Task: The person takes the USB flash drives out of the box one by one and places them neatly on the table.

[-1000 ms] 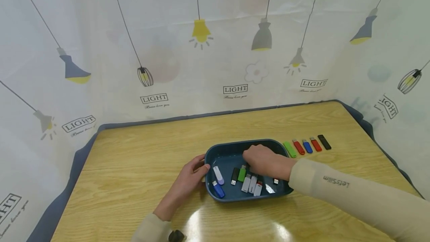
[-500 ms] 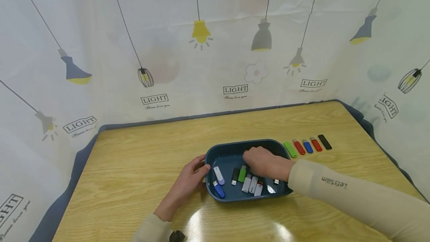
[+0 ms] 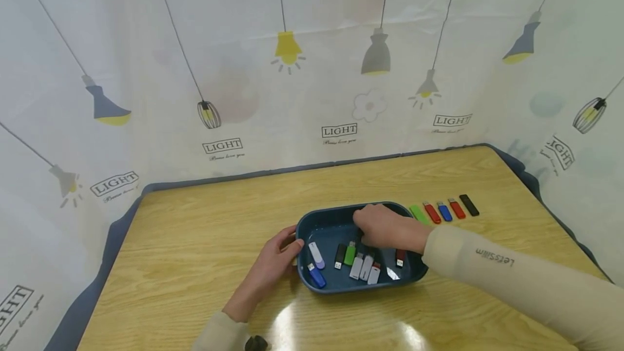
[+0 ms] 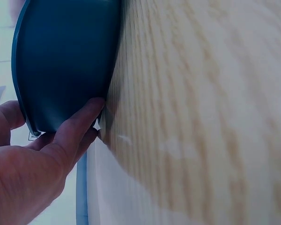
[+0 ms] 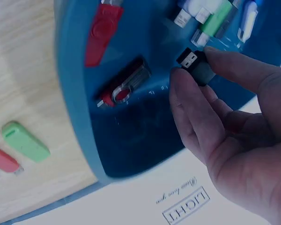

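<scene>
My left hand (image 3: 273, 259) grips the left end of a dark blue tray (image 3: 331, 226), thumb on the rim and fingers against the outside wall. Inside the tray, my right hand (image 3: 382, 225) pinches a black USB flash drive (image 5: 200, 70) between thumb and fingers, its metal plug showing. Several drives lie on the tray bottom: white-and-purple (image 3: 316, 255), blue (image 3: 317, 275), black (image 3: 340, 257), green (image 3: 350, 254) and grey-white ones (image 3: 366, 267). Near the right end, partly hidden by the wrist in the head view, are a red drive (image 5: 104, 33) and a dark red swivel drive (image 5: 126, 83).
Right of the tray, a row of drives lies on the wooden table (image 3: 205, 232): green (image 3: 418, 214), red (image 3: 431, 213), blue (image 3: 444, 211), red (image 3: 456, 208) and black (image 3: 469, 205). A printed curtain (image 3: 292, 96) hangs behind the table.
My right hand has shifted slightly within the tray, uncovering more of a dark red drive near the wrist. The left hand keeps its hold on the tray.
</scene>
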Tool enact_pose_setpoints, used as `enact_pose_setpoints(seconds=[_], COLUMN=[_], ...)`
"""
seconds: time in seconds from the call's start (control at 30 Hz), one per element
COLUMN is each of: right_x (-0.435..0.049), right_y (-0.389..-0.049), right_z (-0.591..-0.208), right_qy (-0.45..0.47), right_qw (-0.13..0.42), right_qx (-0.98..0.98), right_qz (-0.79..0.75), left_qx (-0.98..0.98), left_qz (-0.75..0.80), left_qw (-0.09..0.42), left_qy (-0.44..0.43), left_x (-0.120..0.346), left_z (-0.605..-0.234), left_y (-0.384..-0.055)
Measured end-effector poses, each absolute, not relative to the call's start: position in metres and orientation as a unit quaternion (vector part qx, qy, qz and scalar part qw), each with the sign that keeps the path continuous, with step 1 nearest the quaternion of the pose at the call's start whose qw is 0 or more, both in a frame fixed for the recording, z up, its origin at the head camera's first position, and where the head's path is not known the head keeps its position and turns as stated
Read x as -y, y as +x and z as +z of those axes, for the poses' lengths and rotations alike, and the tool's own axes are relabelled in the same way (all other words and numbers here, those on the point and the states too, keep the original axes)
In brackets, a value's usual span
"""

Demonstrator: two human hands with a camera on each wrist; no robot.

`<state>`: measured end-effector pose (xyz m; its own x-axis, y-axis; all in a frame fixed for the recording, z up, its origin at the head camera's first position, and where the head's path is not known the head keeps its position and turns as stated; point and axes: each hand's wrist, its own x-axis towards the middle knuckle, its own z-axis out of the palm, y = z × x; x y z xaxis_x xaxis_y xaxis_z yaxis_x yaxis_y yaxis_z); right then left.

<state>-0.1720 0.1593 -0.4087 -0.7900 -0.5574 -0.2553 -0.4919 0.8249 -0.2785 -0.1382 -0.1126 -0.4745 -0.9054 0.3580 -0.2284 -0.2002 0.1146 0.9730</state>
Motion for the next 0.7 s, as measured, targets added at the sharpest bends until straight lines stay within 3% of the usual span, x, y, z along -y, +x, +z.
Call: enact_pose_setpoints(seconds=[0.7], right_x=[-0.195], right_y=[-0.158], right_z=[-0.37], right_qy=[-0.17], right_qw=[0.177], right_qx=[-0.955], right_qz=[-0.166], left_qx=[-0.714], left_qz=[0.667], left_qw=[0.208], left_qy=[0.049], left_x=[0.111], left_z=[-0.475], left_y=[-0.138])
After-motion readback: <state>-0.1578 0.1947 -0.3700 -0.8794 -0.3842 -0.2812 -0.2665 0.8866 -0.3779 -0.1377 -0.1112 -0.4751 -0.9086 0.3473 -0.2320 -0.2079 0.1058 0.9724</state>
